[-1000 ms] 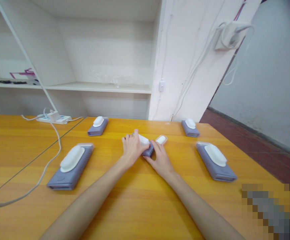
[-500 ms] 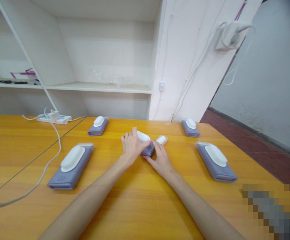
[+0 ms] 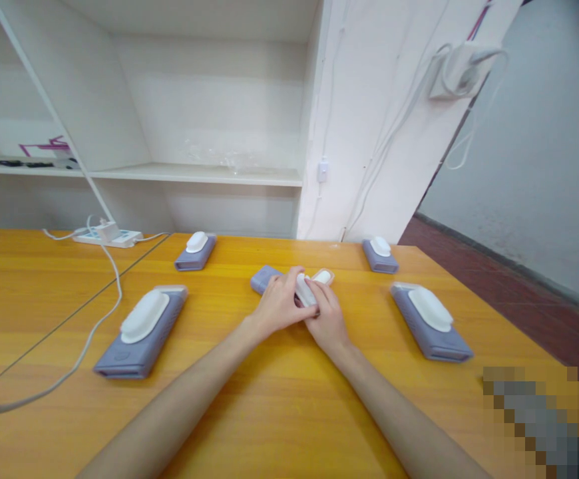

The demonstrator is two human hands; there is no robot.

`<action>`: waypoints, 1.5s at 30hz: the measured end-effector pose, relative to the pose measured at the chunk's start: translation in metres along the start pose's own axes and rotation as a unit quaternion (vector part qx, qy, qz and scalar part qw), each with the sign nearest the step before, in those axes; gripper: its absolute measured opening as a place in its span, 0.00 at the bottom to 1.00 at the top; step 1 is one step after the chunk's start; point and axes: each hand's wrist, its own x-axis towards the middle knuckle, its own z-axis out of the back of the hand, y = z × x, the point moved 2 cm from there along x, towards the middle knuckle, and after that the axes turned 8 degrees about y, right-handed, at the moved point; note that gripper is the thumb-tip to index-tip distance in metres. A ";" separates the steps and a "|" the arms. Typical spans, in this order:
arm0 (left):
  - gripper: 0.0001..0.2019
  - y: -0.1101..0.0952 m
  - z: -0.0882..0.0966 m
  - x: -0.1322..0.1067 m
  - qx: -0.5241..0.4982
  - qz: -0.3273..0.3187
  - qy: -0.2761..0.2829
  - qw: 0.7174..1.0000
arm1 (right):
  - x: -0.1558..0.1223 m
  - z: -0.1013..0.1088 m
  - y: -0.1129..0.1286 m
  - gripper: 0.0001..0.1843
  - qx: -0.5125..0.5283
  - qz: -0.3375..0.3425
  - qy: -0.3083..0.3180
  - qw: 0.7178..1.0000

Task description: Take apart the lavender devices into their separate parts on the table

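My left hand and my right hand meet at the middle of the table, closed around a white rounded piece. Fingers cover much of it, so its kind is unclear. Just behind my left hand lies a grey-purple block-shaped case, partly hidden by the fingers. Beyond my right fingertips rests a small white oval piece with a clear, pinkish rim.
Similar grey-purple cases topped with white ovals stand at the near left, far left, far right and near right. A power strip and its white cable lie at left.
The grey-purple case that was between both hands now lies to the left, behind my left hand. Both hands have come together on the white piece.
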 end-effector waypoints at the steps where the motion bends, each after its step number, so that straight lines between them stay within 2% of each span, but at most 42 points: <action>1: 0.32 0.001 0.000 -0.001 -0.003 -0.014 0.003 1.000 | 0.000 0.001 0.000 0.24 -0.006 -0.007 -0.011 1.000; 4: 0.30 0.009 0.003 -0.005 0.014 -0.061 0.008 0.998 | -0.001 0.005 0.001 0.22 -0.047 -0.027 -0.038 0.998; 7: 0.30 0.024 0.007 -0.010 0.073 -0.099 0.004 0.992 | 0.001 0.014 0.001 0.22 -0.100 -0.045 -0.072 0.991; 11: 0.33 0.044 0.008 -0.014 0.116 -0.085 0.010 0.990 | 0.003 0.028 -0.011 0.24 -0.151 -0.121 -0.106 0.975; 16: 0.32 0.046 0.007 -0.015 0.115 -0.055 0.034 0.991 | 0.001 0.038 -0.024 0.24 -0.204 -0.235 -0.075 0.947; 20: 0.32 0.043 0.008 -0.015 0.121 -0.043 0.042 0.991 | 0.000 0.037 -0.026 0.23 -0.230 -0.286 -0.037 0.930; 28: 0.32 0.044 0.008 -0.016 0.121 -0.042 0.037 0.991 | 0.000 0.031 -0.022 0.17 -0.267 -0.284 0.049 0.919; 38: 0.31 0.044 0.007 -0.016 0.123 -0.046 0.034 0.991 | 0.003 0.030 -0.015 0.20 -0.290 -0.279 0.076 0.912; 45: 0.29 0.043 0.009 -0.016 0.120 -0.042 0.034 0.991 | 0.001 0.025 -0.015 0.25 -0.323 -0.264 0.070 0.906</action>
